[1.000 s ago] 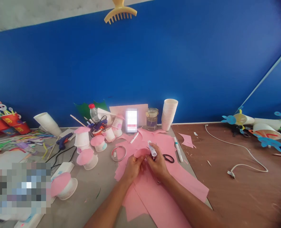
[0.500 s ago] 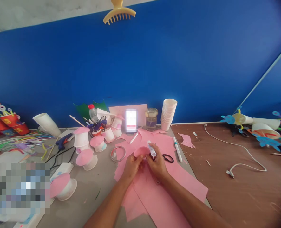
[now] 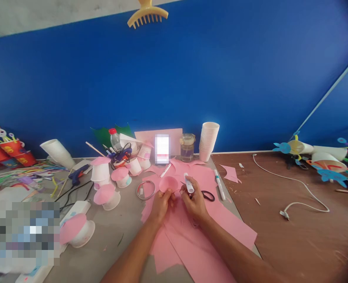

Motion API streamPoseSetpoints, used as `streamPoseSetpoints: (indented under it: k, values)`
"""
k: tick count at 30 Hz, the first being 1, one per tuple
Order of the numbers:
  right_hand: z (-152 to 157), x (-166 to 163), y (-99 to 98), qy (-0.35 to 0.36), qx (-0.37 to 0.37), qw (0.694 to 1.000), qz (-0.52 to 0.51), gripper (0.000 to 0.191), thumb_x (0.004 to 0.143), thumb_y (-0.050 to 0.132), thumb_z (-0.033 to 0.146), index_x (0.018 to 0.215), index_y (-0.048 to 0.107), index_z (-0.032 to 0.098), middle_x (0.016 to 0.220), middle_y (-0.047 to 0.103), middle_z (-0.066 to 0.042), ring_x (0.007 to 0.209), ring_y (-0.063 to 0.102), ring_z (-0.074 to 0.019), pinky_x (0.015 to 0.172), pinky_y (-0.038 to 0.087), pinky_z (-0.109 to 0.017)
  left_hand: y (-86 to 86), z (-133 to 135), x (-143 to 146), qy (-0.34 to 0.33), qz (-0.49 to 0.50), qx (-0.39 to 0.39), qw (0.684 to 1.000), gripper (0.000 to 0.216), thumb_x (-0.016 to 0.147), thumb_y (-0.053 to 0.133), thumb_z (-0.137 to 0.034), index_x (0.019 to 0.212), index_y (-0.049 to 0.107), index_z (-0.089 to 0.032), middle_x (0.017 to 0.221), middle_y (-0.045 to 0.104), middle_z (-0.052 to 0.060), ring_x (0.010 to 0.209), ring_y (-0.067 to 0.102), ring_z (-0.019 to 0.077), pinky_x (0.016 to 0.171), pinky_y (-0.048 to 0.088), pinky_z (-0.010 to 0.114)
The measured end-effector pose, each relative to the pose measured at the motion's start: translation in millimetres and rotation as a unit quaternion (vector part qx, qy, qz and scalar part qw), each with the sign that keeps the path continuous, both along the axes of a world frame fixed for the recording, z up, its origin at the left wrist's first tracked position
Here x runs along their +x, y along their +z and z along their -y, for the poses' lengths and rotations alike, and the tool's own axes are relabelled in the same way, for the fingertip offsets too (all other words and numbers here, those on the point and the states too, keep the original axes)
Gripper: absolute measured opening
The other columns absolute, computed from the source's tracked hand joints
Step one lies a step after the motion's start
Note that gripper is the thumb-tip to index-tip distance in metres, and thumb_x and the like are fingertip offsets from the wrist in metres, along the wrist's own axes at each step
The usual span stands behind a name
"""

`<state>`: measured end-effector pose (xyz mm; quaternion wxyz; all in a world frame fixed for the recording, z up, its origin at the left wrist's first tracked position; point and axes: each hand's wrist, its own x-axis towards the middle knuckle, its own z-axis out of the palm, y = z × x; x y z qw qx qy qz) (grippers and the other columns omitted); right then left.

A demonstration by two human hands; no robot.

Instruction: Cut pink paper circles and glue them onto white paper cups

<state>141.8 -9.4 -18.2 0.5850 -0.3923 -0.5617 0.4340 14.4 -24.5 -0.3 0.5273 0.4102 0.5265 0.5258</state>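
My left hand [image 3: 161, 205] pinches the lower edge of a round pink paper piece [image 3: 168, 183], which is tilted up above the pink sheets. Just to its right, my right hand [image 3: 194, 202] has its fingers curled around a short white tube [image 3: 188, 184] that looks like a marker or glue stick. Something thin and dark shows by the right fingertips, too small to name. A black loop [image 3: 208, 196], perhaps a scissors handle, lies beside the right hand. Beneath both hands spread pink paper sheets [image 3: 229, 228].
White paper cups with pink paper tops [image 3: 105, 194] stand at left, near a hot glue gun [image 3: 80, 175] and cords. A tape roll [image 3: 146, 190], markers [image 3: 220, 185], a glass jar [image 3: 187, 147] and a cup stack [image 3: 208, 141] surround the paper. A white cable [image 3: 297, 181] lies right.
My hands have moved apart. The left one has brought the pink round piece slightly left and up, and the right one has let go of its edge, keeping the white tube.
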Motion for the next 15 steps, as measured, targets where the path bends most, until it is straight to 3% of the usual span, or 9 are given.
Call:
streamPoseSetpoints:
  k: [3, 7, 15]
  values:
    - [0.1, -0.1, 0.9, -0.003, -0.007, 1.000, -0.002, 0.047, 0.077, 0.053, 0.019, 0.123, 0.044, 0.020, 0.079, 0.056, 0.001, 0.066, 0.053, -0.0130, 0.060, 0.045, -0.024, -2.8, -0.8, 0.0, 0.008, 0.050, -0.006, 0.999, 0.039, 0.075, 0.060, -0.046, 0.051, 0.056, -0.015, 0.043, 0.049, -0.001, 0.042, 0.045, 0.0102, 0.048, 0.034, 0.024]
    - [0.5, -0.4, 2.6, -0.005, -0.010, 1.000, -0.011, 0.046, 0.076, 0.054, 0.020, 0.121, 0.046, 0.022, 0.078, 0.056, 0.002, 0.063, 0.051, -0.0126, 0.057, 0.044, -0.024, -5.9, -2.9, 0.2, 0.003, 0.187, -0.020, 0.982, 0.033, 0.074, 0.066, -0.040, 0.055, 0.055, -0.015, 0.048, 0.051, -0.003, 0.040, 0.038, 0.0062, 0.054, 0.039, 0.025]
    - [-0.5, -1.1, -1.0, 0.001, -0.010, 1.000, -0.013, 0.047, 0.078, 0.053, 0.019, 0.123, 0.044, 0.022, 0.078, 0.054, 0.002, 0.061, 0.050, -0.0116, 0.054, 0.044, -0.022, -0.8, -2.9, -6.2, -0.103, 0.392, -0.056, 0.912, 0.015, 0.081, 0.060, -0.022, 0.070, 0.053, -0.015, 0.052, 0.047, -0.008, 0.038, 0.034, 0.0028, 0.067, 0.047, 0.025]
